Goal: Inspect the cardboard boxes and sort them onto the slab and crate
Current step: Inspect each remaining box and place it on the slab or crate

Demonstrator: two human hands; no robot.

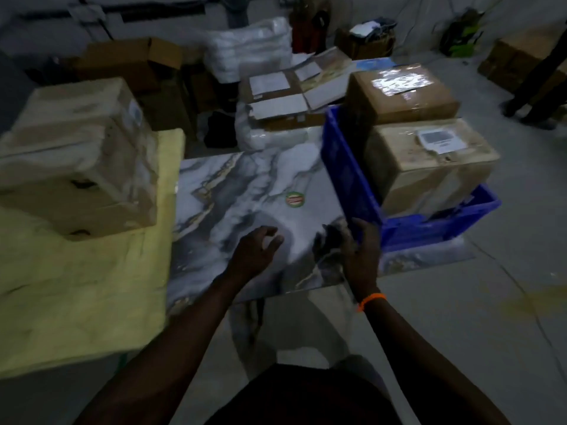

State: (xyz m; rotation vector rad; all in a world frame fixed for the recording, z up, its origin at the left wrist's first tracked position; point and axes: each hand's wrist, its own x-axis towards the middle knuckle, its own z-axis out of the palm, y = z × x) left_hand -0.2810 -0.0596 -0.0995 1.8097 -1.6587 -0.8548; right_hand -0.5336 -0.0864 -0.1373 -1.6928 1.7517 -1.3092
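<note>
A grey-white marbled slab (245,185) lies in front of me with a round sticker on it. The blue crate (346,176) stands on its right part and holds two cardboard boxes, a near one (429,167) with a white label and a far one (399,93) with shiny tape. A large taped cardboard box (76,154) sits on the yellow surface (76,286) at the left. My left hand (256,251) hovers over the slab's near part, fingers loosely curled, holding nothing. My right hand (360,253) is beside the crate's near corner, fingers extended, empty.
Flattened and opened cartons (285,96) and white plastic bundles (248,53) lie behind the slab. More brown boxes (132,62) stand at the back left and far right. A person's legs (540,87) are at the right edge. Grey concrete floor stretches to the right.
</note>
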